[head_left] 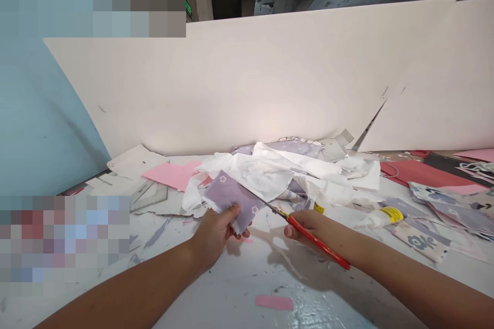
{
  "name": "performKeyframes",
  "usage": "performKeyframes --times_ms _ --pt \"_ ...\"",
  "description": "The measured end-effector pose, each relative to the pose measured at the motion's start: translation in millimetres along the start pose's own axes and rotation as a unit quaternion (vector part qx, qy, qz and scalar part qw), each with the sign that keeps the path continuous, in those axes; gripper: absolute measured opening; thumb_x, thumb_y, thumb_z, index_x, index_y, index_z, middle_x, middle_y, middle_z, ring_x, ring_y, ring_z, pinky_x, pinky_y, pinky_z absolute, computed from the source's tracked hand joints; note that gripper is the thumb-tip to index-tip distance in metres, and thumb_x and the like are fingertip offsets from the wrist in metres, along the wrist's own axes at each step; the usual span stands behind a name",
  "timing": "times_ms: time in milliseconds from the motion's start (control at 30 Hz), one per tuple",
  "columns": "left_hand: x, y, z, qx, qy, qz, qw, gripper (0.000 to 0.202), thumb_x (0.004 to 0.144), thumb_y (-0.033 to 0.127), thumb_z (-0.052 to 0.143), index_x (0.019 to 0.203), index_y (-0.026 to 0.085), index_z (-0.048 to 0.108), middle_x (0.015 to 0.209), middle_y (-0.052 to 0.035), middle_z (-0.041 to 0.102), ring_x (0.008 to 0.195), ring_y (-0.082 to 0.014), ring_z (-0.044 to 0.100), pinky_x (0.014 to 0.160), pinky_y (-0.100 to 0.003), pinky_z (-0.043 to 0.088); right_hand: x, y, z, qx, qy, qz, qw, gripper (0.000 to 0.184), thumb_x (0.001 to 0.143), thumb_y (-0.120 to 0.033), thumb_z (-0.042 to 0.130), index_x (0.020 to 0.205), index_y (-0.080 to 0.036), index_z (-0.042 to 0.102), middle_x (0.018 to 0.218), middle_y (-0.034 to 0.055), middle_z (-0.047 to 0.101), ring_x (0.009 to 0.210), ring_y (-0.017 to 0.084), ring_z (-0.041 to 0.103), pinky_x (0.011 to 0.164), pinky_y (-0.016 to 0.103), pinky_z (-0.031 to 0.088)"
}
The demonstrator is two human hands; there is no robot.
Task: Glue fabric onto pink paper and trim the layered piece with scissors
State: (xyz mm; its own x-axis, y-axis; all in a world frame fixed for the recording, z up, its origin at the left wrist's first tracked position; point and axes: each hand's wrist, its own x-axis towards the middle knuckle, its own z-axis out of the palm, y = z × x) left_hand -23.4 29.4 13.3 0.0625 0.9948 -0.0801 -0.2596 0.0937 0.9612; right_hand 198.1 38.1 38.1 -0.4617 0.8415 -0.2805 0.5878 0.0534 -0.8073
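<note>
Lilac floral fabric (227,196) lies pinched in your left hand (214,231), which is the nearer hand, with fingers and thumb closed on its lower edge. Its long axis slants down toward your right. Your right hand (304,229) is closed around red-handled scissors (314,236), whose steel blades (268,204) point up-left along the fabric's right edge; you cannot tell whether cloth lies between them. White fabric scraps (266,175) lie just beyond on the white table (231,288).

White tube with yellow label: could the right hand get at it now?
Probably yes: only white tabletop lies between the right hand and the white tube, but the hand holds red-handled scissors it would likely set down first.
</note>
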Motion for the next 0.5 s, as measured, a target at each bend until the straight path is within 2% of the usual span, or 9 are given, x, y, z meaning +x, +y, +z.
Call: performKeyframes --times_ms 167,333,500 --pt "3 -3 -1.4 -0.004 0.005 0.013 1.000 0.022 0.070 0.034 0.059 0.068 0.012 0.055 0.054 -0.0010 0.058 0.044 -0.0114 0.053 0.050 -0.025 0.041 -9 -8 -3 -0.019 -0.021 -0.041 0.999 0.037 0.075 -0.055 0.044 0.069 -0.019 0.039 0.060 -0.0049 0.034 0.048 0.006 0.030 0.044 0.020 0.031" --pt "2 -5 -2.1 0.016 -0.013 0.014 1.000 0.024 0.071 0.035 0.057 0.064 0.013 0.055 0.052 -0.0011 0.058 0.046 -0.0127 0.054 0.051 -0.025 0.040 -15 -17 -3 -0.120 -0.012 -0.109 0.987 0.034 0.079 -0.052 0.038 0.069 -0.019 0.039 0.066 -0.0022 0.039 0.060 0.011 0.036 0.056 0.025 0.036" --pt "0 -5 -0.7 0.017 -0.018 0.008 1.000 0.022 0.070 0.036 0.058 0.066 0.014 0.054 0.051 0.0003 0.057 0.044 -0.0126 0.053 0.052 -0.027 0.041 -12 -13 -2 -0.141 -0.003 -0.109 0.984 0.036 0.080 -0.054 0.034 0.069 -0.020 0.038 0.064 -0.0026 0.038 0.059 0.012 0.036 0.055 0.025 0.035"
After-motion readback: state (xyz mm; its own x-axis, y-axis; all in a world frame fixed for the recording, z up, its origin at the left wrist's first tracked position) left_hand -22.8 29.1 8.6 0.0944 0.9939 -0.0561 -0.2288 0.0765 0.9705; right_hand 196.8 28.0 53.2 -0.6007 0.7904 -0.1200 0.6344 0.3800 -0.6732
